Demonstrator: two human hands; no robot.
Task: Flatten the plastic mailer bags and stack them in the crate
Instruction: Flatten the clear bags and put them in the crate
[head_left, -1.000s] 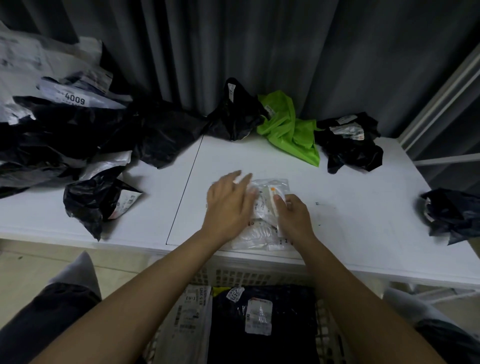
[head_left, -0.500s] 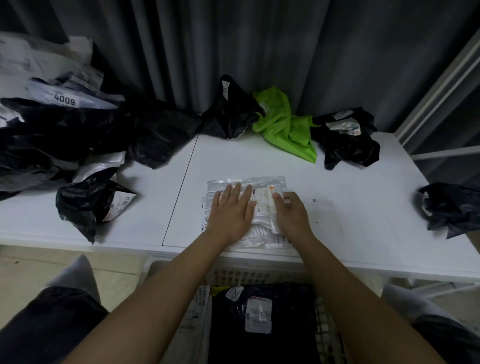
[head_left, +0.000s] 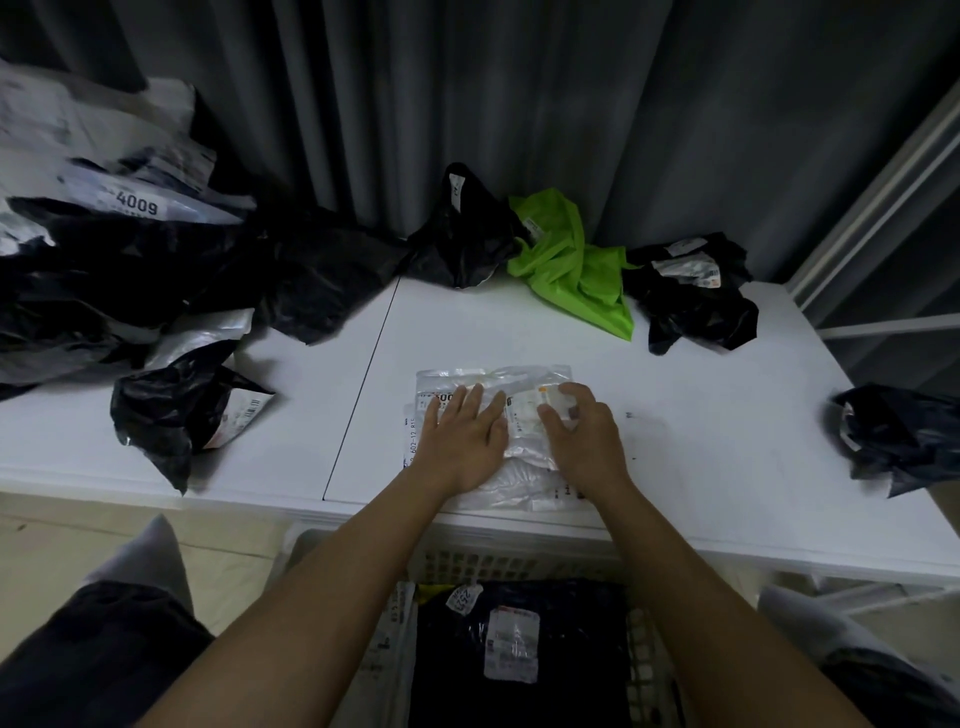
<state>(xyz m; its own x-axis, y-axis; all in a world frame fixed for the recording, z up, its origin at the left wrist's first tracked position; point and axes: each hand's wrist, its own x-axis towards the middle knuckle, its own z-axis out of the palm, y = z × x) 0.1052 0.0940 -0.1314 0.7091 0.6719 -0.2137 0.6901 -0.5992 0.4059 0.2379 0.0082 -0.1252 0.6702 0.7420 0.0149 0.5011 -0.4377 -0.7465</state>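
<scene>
Clear mailer bag (head_left: 498, 379) is flat on the white table (head_left: 701, 415), near the front edge, right of the table seam. Head view, the only one:

Your left hand (head_left: 465, 441) is palm down on the bag's left half, fingers spread and extended, pressing, not gripping. Your right hand (head_left: 582, 441) sits on the right half, fingers curled down onto the plastic; it looks like pressing too, but you can't tell from here whether the fingertips pinch a fold. Neither hand is lifting anything.

Bag looks mostly flat; far edge lies level, some wrinkles show between your hands and near the front edge. Labels face up.

Crate (head_left: 519, 564) is on the floor right below the table edge, between your knees. It already holds at least a flat black mailer (head_left: 571, 649) with a white label and a pale one (head_left: 395, 644) along its left side. So part of the stack is done.

Left to do, as judged from this: finish smoothing the clear bag, drop it in the crate. Then the crumpled ones: black bag (head_left: 176, 410) front left, the big pile (head_left: 130, 260) far left, black bag (head_left: 462, 239) at the back, green bag (head_left: 571, 270), black bag (head_left: 696, 301) beside it, dark bag (head_left: 898, 436) at the right edge. None of those is flattened yet. More remains than is done
</scene>
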